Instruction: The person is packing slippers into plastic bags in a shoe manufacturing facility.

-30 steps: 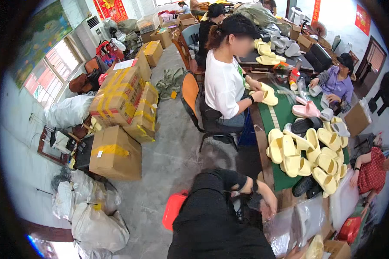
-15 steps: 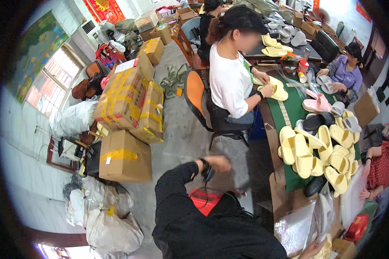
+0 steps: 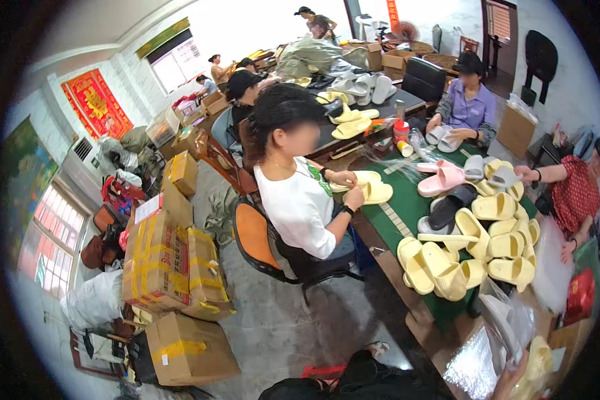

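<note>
1. You get bright, even daylight across the room.
2. The window (image 3: 53, 240) at left and the far opening (image 3: 247, 27) blow out to white.
3. Shadows under the chair (image 3: 260, 243) are soft.
4. Fisheye bends the wall and table (image 3: 407, 213) edges; a black rim rings the frame.
5. Near things at the bottom edge blur slightly.

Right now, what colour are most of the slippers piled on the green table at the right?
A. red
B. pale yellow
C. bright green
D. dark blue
B: the pile of slippers on the green table is mostly pale yellow, with only a few pink, grey and black ones among them.
</note>
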